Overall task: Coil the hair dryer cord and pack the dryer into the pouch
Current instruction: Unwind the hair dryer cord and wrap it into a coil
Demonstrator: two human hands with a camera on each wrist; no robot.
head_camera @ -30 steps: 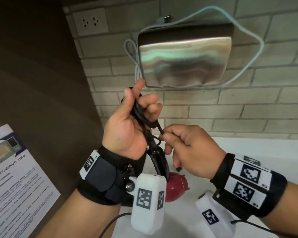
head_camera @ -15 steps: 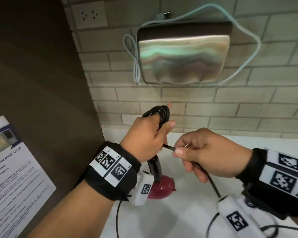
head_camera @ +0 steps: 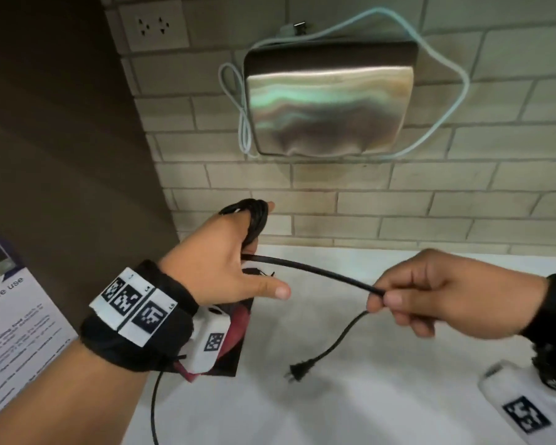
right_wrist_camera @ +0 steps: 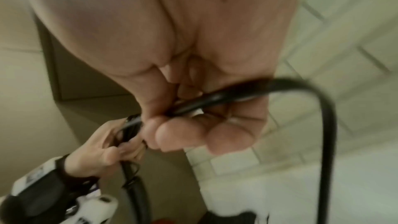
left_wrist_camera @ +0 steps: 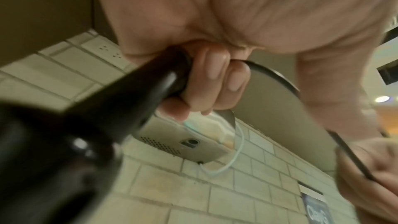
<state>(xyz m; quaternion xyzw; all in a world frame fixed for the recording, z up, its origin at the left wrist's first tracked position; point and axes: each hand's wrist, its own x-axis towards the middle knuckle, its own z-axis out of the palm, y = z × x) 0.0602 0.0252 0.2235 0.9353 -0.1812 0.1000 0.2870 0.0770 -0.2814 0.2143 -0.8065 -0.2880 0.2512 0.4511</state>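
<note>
You are partway through coiling: several loops of the black cord point(head_camera: 256, 220) are sitting gathered in your left hand point(head_camera: 219, 261), whose fingers are curling round them and the hair dryer point(left_wrist_camera: 71, 125) handle. Your right hand point(head_camera: 430, 293) is pinching the free length, with the plug point(head_camera: 299, 370) dangling over the white surface point(head_camera: 382, 396). Packing is still waiting; the dark red thing point(head_camera: 238, 329) under your left wrist may be the pouch, contents hidden.

Black cord point(head_camera: 312, 270) part-coiled, plug point(head_camera: 299, 370) dangling (dryer point(left_wrist_camera: 64, 142) black)

The sheet point(head_camera: 10, 316) at left reads "wave use", partly cut off.
</note>
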